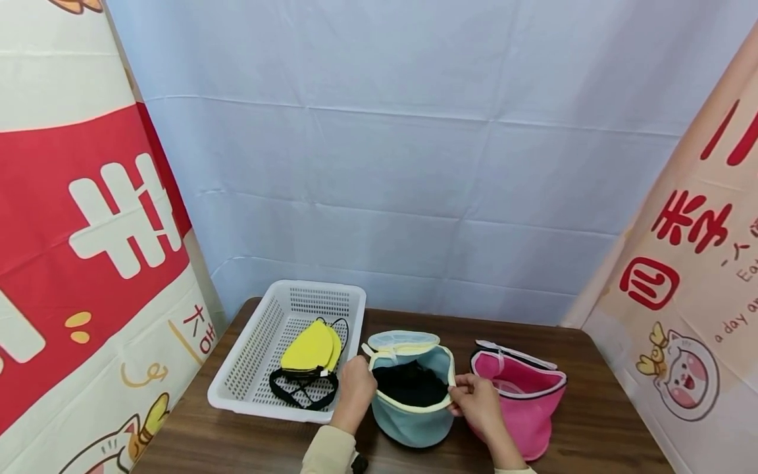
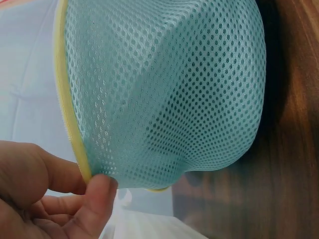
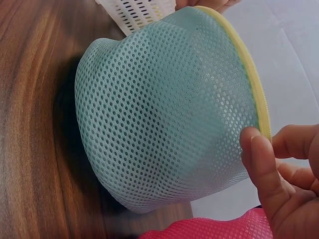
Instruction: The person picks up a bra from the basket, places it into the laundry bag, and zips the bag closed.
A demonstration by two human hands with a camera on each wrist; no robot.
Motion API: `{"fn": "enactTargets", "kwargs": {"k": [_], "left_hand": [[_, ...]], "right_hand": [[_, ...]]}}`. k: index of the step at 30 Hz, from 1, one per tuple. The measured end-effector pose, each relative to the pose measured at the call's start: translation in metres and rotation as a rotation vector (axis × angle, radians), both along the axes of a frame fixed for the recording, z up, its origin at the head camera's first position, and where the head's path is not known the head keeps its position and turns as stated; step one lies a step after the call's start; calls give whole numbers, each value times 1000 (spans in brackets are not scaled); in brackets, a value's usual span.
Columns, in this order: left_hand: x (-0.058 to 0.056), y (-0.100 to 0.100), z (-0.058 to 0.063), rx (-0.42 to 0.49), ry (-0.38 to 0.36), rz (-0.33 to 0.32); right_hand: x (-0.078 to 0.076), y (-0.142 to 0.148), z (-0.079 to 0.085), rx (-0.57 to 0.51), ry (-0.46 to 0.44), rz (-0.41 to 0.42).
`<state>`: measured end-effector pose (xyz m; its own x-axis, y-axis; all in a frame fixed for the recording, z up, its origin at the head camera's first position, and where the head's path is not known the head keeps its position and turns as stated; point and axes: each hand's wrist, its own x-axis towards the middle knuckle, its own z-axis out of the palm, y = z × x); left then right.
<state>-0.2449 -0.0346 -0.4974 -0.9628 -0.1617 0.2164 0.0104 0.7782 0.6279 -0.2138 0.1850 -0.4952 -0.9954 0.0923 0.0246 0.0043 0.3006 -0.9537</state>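
Observation:
A light blue mesh laundry bag (image 1: 412,424) with a yellow zipper rim stands on the table, its round lid (image 1: 404,340) flipped back. Black fabric (image 1: 411,387) lies inside it. My left hand (image 1: 358,385) pinches the rim on the left side; in the left wrist view, thumb and finger (image 2: 99,196) grip the yellow edge. On the opposite side my right hand (image 1: 476,400) pinches the rim, thumb outside, as the right wrist view shows with the fingertips (image 3: 256,142) at the zipper.
Left of the bag sits a white plastic basket (image 1: 237,352) holding yellow cups with black straps (image 1: 310,349). A pink mesh bag (image 1: 530,421) stands open to the right, close beside my right hand. Fabric curtains surround the brown wooden table (image 1: 586,408).

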Motion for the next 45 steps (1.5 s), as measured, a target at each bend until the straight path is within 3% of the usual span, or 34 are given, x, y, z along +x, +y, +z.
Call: {"fn": "enactTargets", "kwargs": {"k": [5, 15, 23, 36, 45], "left_hand": [[-1, -1, -5, -7, 26, -18], [-1, -8, -5, 32, 50, -52], [-5, -9, -5, 32, 57, -69], [-4, -12, -5, 88, 8, -107], [-6, -11, -8, 94, 16, -107]], "right_hand": [[0, 1, -1, 13, -7, 3], [7, 5, 5, 194, 3, -8], [2, 6, 16, 481, 173, -61], [-12, 3, 23, 502, 279, -22], [-29, 4, 24, 456, 290, 6]]}}
